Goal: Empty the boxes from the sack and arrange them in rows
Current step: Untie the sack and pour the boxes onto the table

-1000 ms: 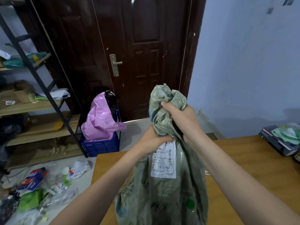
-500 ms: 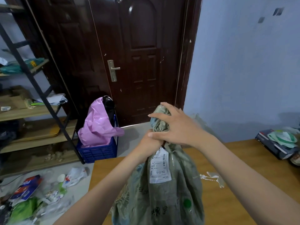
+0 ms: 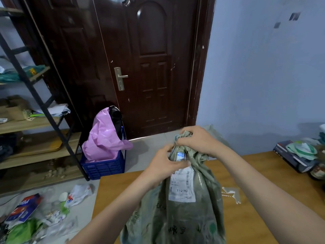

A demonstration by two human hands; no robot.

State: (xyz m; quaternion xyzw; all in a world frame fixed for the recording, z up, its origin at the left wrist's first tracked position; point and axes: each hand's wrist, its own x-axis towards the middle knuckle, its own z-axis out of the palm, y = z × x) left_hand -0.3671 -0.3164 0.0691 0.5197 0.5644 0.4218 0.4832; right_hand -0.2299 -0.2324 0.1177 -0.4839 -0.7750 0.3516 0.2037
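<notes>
Both hands' fingers gripping the bunched neck, left hand [image 3: 162, 166], right hand [image 3: 197, 140], sack [image 3: 177, 217] upright, neck up

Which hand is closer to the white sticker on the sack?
The left hand: its fingers sit right at the top edge of the white sticker. The right hand is higher, gripping the sack's bunched top.

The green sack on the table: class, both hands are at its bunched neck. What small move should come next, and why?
Probably loosen and pull open the neck. The sack stands on the wooden table with its top twisted shut; the left hand grips the neck just above the white label, the right hand pinches the crumpled top. No boxes show yet.
</notes>
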